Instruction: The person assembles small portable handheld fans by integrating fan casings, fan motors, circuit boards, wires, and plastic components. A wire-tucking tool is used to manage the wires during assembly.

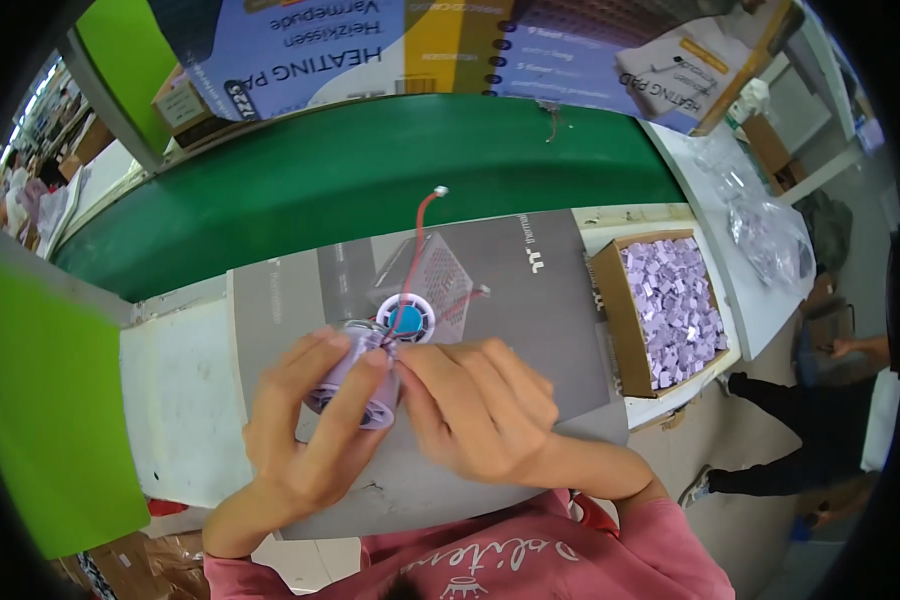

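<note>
My left hand (305, 430) grips a lilac round plastic housing (373, 413), thumb and fingers wrapped about its sides. At the housing's upper edge, my right hand (480, 410) pinches close to where thin wires come out; its fingertips partly hide the spot. Just beyond them is a white slotted ring with a blue round centre (406, 318), which looks like a small fan or motor. From there a red wire (417, 250) runs up to a white connector (441, 191). A second, shorter wire ends in another small connector (483, 291) on the right.
A grey printed cardboard sheet (540, 300) covers the white worktop (170, 420). On the right stands a cardboard box (620, 340) full of small lilac pieces. Blue printed cartons (320, 60) line the back above a green strip (370, 150). Another person (810, 430) stands at the right.
</note>
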The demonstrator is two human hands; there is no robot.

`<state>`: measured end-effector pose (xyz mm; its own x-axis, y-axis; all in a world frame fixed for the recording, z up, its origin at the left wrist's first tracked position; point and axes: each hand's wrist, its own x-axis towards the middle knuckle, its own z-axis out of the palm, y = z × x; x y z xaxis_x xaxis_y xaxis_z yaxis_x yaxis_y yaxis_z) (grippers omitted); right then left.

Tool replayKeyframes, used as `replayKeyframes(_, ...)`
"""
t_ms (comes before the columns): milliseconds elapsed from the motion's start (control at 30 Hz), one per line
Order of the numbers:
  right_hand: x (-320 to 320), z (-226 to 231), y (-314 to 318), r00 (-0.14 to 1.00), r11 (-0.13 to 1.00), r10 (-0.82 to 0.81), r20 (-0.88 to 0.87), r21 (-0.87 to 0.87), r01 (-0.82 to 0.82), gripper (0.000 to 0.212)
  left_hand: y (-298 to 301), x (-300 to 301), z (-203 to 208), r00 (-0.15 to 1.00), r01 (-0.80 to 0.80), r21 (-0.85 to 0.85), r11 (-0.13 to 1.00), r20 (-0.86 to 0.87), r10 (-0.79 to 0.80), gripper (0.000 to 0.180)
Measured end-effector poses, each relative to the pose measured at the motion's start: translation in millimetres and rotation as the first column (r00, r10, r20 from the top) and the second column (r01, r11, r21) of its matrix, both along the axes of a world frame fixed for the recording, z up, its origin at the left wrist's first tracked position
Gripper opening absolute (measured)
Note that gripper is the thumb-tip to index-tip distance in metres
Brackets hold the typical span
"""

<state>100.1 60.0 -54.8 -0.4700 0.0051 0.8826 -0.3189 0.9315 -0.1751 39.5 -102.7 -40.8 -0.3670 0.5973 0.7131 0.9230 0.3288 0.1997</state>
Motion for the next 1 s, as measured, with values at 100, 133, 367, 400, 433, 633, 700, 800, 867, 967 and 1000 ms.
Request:
replayKeyframes(100, 1, 9, -7, 0.998, 0.993, -0.021, 0.060, -0.113, 0.028, 0.024, 3, 0, -2, 0.997, -0.026, 0.002, 1.000, -0.071, 0.026, 0.062)
replayKeyframes(133, 1, 8, -8, 0.998, 0.993, -0.028, 0.056, -0.112, 0.034, 0.024, 4, 0, -1, 0.997, -0.019, 0.004, 1.000, -0.075, 0.019, 0.062)
replayKeyframes(367, -12, 7, -18, 0.961, 0.773, 0.222, 0.163, -0.631, -0.071, 0.012, 10, -6, -5, 0.964, -0.121, -0.053, 0.991, -0.243, 0.105, 0.062)
replayKeyframes(400, -15, 6, -20, 0.948, 0.692, 0.254, 0.190, -0.721, -0.041, 0.011, 12, -10, -7, 0.958, -0.141, -0.063, 0.988, -0.261, 0.120, 0.061)
replayKeyframes(433, -20, 7, -19, 0.947, 0.643, 0.263, 0.186, -0.765, -0.028, 0.010, 17, -15, -9, 0.947, -0.147, -0.030, 0.989, -0.293, 0.132, 0.058)
replayKeyframes(633, -36, 5, -7, 0.891, 0.371, 0.432, 0.138, -0.928, -0.036, 0.008, 28, -37, -20, 0.916, -0.141, 0.026, 0.990, -0.377, 0.140, 0.056)
replayKeyframes(700, -39, 2, -1, 0.868, 0.289, 0.488, 0.092, -0.955, -0.061, 0.007, 30, -40, -24, 0.914, -0.140, 0.034, 0.990, -0.379, 0.143, 0.057)
replayKeyframes(800, -42, 1, 8, 0.787, 0.120, 0.614, 0.055, -0.993, -0.024, 0.010, 32, -43, -29, 0.920, -0.138, 0.018, 0.990, -0.367, 0.135, 0.058)
replayKeyframes(867, -43, 3, 12, 0.754, -0.019, 0.655, -0.043, -0.999, -0.041, 0.010, 37, -45, -30, 0.918, -0.130, 0.033, 0.991, -0.373, 0.133, 0.057)
replayKeyframes(967, -47, 2, 14, 0.759, -0.099, 0.642, -0.107, -0.993, -0.056, 0.008, 41, -51, -31, 0.914, -0.110, 0.063, 0.992, -0.387, 0.125, 0.055)
replayKeyframes(1000, -49, 3, 14, 0.767, -0.095, 0.632, -0.107, -0.994, -0.059, 0.008, 43, -51, -30, 0.914, -0.097, 0.066, 0.993, -0.388, 0.115, 0.055)
